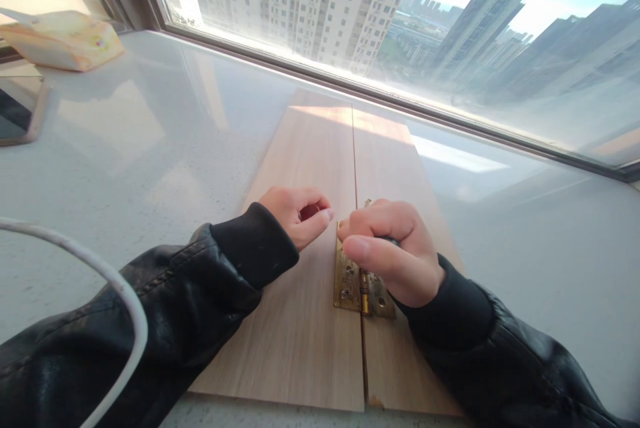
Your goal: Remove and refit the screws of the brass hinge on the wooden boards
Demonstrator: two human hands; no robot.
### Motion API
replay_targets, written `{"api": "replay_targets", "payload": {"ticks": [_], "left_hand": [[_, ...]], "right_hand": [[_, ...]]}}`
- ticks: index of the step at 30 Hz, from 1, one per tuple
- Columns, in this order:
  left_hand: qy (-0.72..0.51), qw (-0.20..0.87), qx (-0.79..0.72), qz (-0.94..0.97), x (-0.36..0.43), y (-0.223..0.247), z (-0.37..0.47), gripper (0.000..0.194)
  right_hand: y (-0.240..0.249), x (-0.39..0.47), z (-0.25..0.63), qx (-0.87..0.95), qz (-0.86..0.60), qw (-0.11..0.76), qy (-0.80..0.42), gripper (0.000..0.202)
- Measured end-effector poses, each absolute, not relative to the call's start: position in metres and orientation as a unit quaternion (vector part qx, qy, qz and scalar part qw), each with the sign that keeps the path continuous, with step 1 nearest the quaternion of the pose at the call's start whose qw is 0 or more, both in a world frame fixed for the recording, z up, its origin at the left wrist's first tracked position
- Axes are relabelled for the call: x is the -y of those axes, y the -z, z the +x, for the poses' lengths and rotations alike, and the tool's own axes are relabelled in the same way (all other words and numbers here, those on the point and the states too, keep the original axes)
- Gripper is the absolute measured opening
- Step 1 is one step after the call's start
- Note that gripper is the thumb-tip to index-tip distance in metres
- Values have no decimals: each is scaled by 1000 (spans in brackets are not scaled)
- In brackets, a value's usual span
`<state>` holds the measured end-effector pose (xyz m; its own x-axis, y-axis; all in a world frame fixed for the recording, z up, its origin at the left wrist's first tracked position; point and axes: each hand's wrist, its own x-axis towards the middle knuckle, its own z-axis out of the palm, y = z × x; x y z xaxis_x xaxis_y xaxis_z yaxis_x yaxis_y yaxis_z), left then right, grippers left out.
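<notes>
A brass butt hinge (349, 291) lies across the seam between a wider left wooden board (300, 321) and a narrower right board (395, 361). Screw heads sit in its left leaf, and one hole on the right leaf shows bare. My right hand (395, 248) is closed over the hinge's upper part, fingers wrapped round a mostly hidden dark-handled tool. Just left of the hinge, my left hand (300, 215) is closed above the left board, thumb and forefinger together. Whether anything is between them cannot be made out. A small brass-coloured bit shows beyond my right knuckles.
Both boards lie on a white speckled sill (190, 148) below a large window frame (380, 91). A white cable (125, 295) loops past my left sleeve. Far left are a phone-like device (20, 108) and a yellowish packet (75, 41).
</notes>
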<state>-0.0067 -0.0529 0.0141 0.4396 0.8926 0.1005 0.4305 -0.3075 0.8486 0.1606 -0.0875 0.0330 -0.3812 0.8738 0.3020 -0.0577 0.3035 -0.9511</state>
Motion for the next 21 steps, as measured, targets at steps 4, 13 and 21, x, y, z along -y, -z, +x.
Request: {"api": "replay_targets", "payload": {"ticks": [4,13,21], "left_hand": [[-292,382,-439,759,52,-14,-6,22],[-291,372,-442,763,51,-11,-6,21],[-289,382,-447,755,53,-13,-6,21]], "right_hand": [[-32,85,173,642,-293,473,-527,33],[-9,86,174,591,-334,649,-344,11],[-13,89,178,608,-361,643,-294,13]]}}
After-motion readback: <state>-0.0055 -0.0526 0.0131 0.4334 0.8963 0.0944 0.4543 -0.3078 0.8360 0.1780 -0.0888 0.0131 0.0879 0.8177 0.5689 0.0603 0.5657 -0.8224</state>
